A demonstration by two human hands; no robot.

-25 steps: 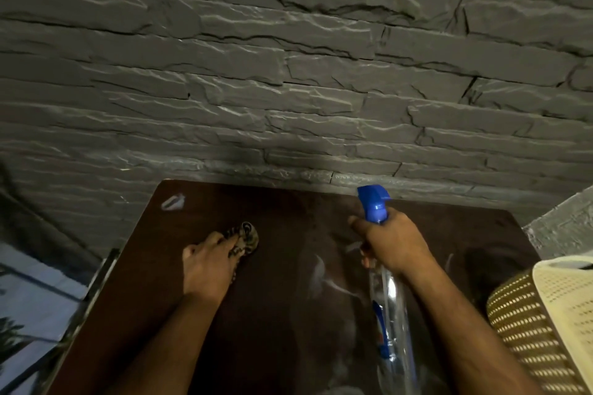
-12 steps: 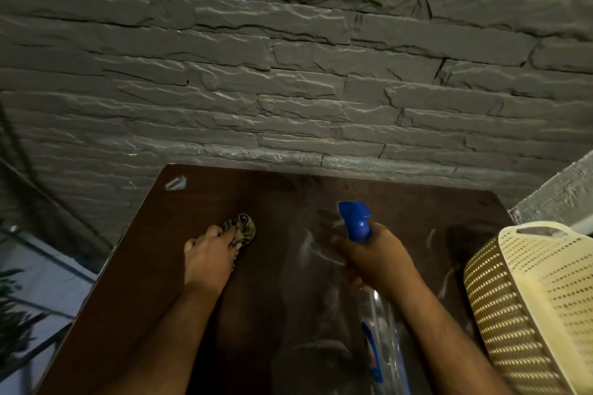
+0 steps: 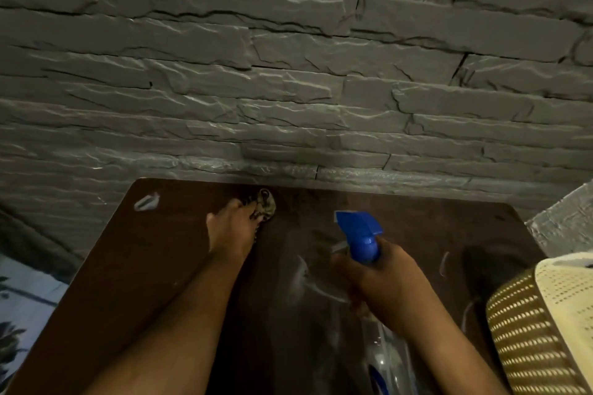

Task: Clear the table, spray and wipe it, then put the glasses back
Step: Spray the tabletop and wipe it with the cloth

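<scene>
Dark brown wooden table (image 3: 128,282) against grey stone wall (image 3: 288,74). White smear (image 3: 147,202) at table's 11 o'clock corner. Left hand (image 3: 231,231) at 12 o'clock presses patterned crumpled cloth (image 3: 264,208) flat to table, fingers over it. Right hand (image 3: 390,285) at 3 o'clock, fingers wrapped round clear spray bottle with blue trigger head (image 3: 361,236), nozzle toward 11. Cream perforated plastic basket (image 3: 542,327) at 4 o'clock edge.
</scene>
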